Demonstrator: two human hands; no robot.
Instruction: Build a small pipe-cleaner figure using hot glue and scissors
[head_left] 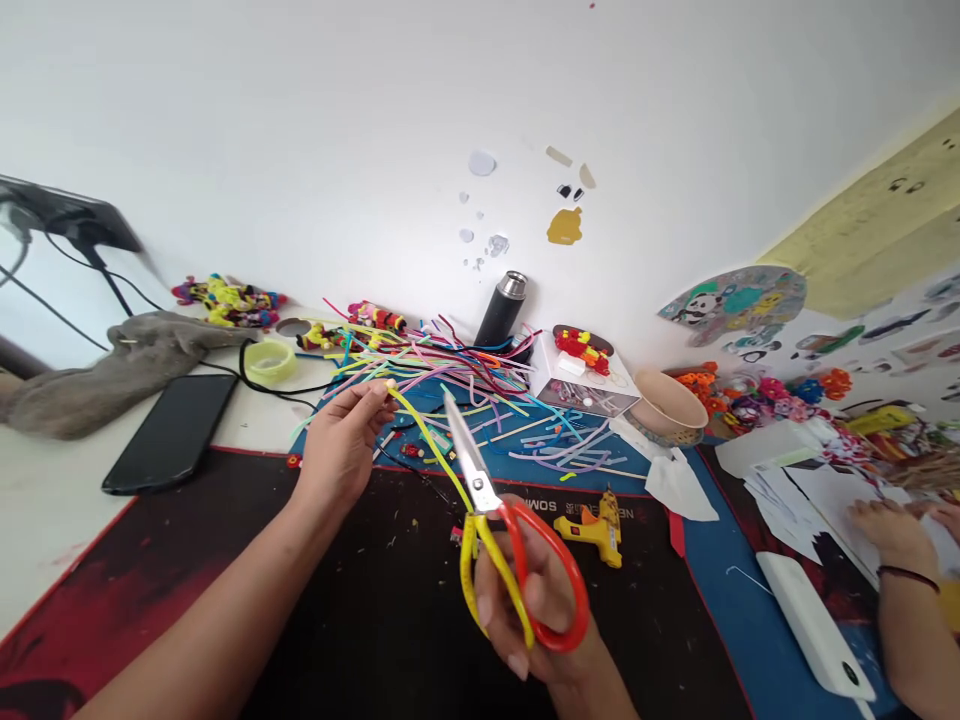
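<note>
My left hand (pixel 350 430) pinches one end of a yellow pipe cleaner (pixel 431 440) between thumb and fingers. The pipe cleaner runs down to the right, behind the scissors' pivot, to yellow bent lengths beside my right hand. My right hand (pixel 525 590) is closed around a pair of scissors (pixel 476 480) with red handles, blades pointing up and nearly together. Part of the handles is hidden by fingers and yellow strands. Behind both hands, many coloured pipe cleaners (pixel 480 370) lie in a loose heap on a blue mat.
A yellow glue gun (pixel 596 530) lies right of the scissors. Behind stand a black flask (pixel 501 310), a white box (pixel 577 385) and a bowl (pixel 667 405). A phone (pixel 172 432) and tape roll (pixel 270 361) lie left. Another person's hand (pixel 892 530) rests on papers at right.
</note>
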